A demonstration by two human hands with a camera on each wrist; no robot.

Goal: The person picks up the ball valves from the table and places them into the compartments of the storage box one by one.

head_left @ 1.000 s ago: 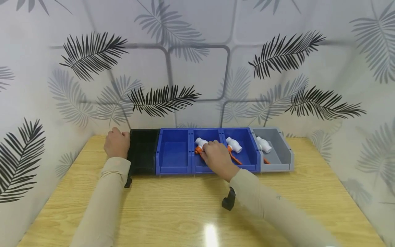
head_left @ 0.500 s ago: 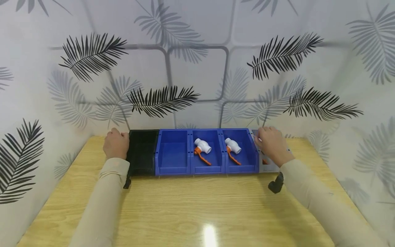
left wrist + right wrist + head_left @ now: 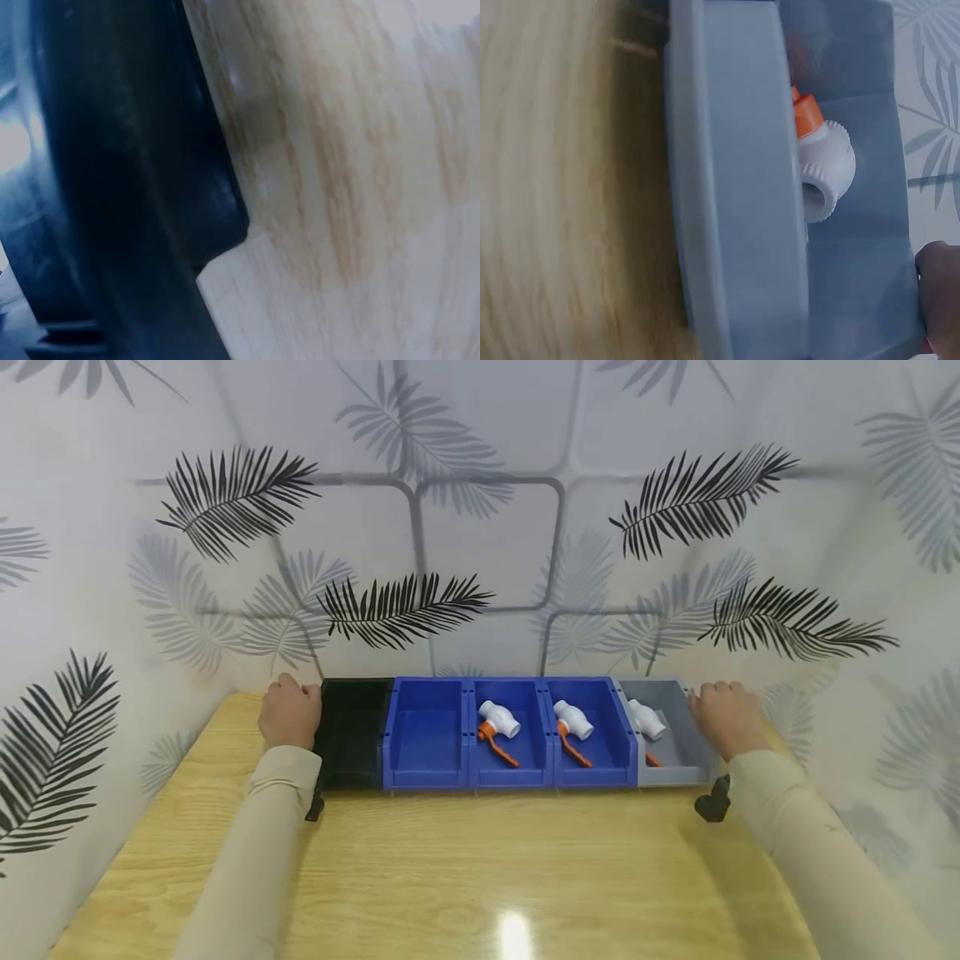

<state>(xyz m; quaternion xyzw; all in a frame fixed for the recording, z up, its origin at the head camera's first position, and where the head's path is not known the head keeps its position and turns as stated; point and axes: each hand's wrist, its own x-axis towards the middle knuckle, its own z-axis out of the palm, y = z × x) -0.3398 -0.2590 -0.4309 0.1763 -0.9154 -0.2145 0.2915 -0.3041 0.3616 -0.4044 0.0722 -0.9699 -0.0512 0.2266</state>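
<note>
A row of joined storage bins stands along the back of the table. My left hand (image 3: 290, 712) grips the left wall of the black bin (image 3: 348, 768) at the row's left end. At the other end, my right hand (image 3: 727, 718) holds the right wall of the grey bin (image 3: 678, 774), fingers curled at its rim. A white ball valve (image 3: 647, 720) with an orange handle lies in that grey bin, partly hidden by the bin wall. Two more such valves, the middle one (image 3: 499, 720) and the right one (image 3: 573, 720), lie in blue bins.
The left blue bin (image 3: 427, 777) stands between the black bin and the valves. Wood-grain table (image 3: 480, 860) extends in front of the row. A leaf-patterned backdrop (image 3: 480, 543) rises close behind it.
My right hand has left the valve in the middle blue bin and moved right, past the grey bin's inside, to its outer wall. The left hand has stayed at the black bin.
</note>
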